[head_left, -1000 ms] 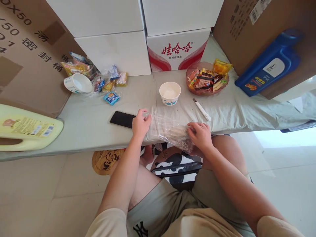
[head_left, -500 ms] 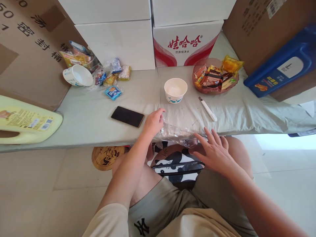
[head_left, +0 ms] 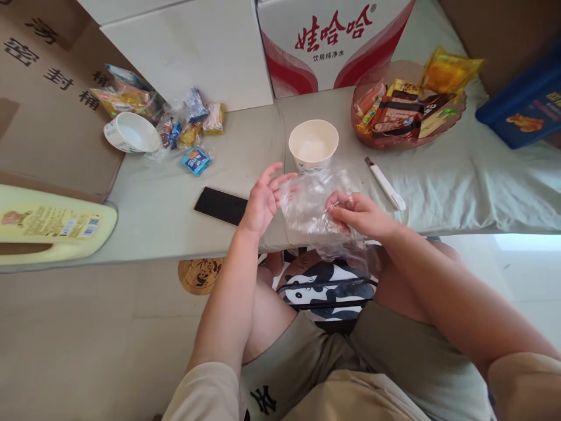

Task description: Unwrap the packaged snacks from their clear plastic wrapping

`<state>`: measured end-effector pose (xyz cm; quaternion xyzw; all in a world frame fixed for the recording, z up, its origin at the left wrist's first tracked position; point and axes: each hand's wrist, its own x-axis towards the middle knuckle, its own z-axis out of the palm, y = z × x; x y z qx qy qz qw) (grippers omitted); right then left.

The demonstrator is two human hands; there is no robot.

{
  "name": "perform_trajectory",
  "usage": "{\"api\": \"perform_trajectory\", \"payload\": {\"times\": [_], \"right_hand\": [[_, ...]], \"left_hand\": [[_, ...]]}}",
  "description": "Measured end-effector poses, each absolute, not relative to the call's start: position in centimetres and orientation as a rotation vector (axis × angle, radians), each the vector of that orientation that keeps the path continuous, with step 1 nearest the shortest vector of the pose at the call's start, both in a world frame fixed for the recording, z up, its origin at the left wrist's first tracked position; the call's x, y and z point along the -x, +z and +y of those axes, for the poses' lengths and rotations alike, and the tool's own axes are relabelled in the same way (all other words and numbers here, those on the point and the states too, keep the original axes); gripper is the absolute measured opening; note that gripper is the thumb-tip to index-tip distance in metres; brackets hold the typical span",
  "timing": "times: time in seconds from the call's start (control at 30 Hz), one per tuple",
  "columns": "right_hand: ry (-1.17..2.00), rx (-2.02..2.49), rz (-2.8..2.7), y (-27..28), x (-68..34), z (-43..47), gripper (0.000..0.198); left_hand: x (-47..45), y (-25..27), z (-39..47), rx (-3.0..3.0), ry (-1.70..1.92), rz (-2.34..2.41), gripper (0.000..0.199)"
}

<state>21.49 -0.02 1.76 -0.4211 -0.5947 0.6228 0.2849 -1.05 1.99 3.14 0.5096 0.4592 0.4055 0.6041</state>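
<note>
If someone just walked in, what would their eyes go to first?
Probably the shiny clear plastic in the middle, pinched in the right hand, with the left hand open at its edge. Next, perhaps the big red writing on the white box behind, then the pinkish see-through bowl full of colourful packets at the right.

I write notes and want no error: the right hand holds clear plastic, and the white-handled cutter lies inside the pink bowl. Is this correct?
Not quite: the head view shows the white-handled cutter lying on the cloth, outside the pink bowl. The right hand does hold clear plastic.
</note>
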Motion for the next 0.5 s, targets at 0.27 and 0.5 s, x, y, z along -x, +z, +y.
{"api": "perform_trajectory", "payload": {"times": [0.27, 0.5], "right_hand": [[1.473, 1.179, -1.326, 0.6, -22.6, 1.0, 0.032], [1.376, 1.221, -1.222, -0.2, -24.0, 1.3, 0.02]], "left_hand": [[-3.2, 0.9, 2.5, -1.11, 0.67, 1.073, 0.041], [-3.4, 1.3, 3.1, -1.173, 0.73, 1.119, 0.042]]}}
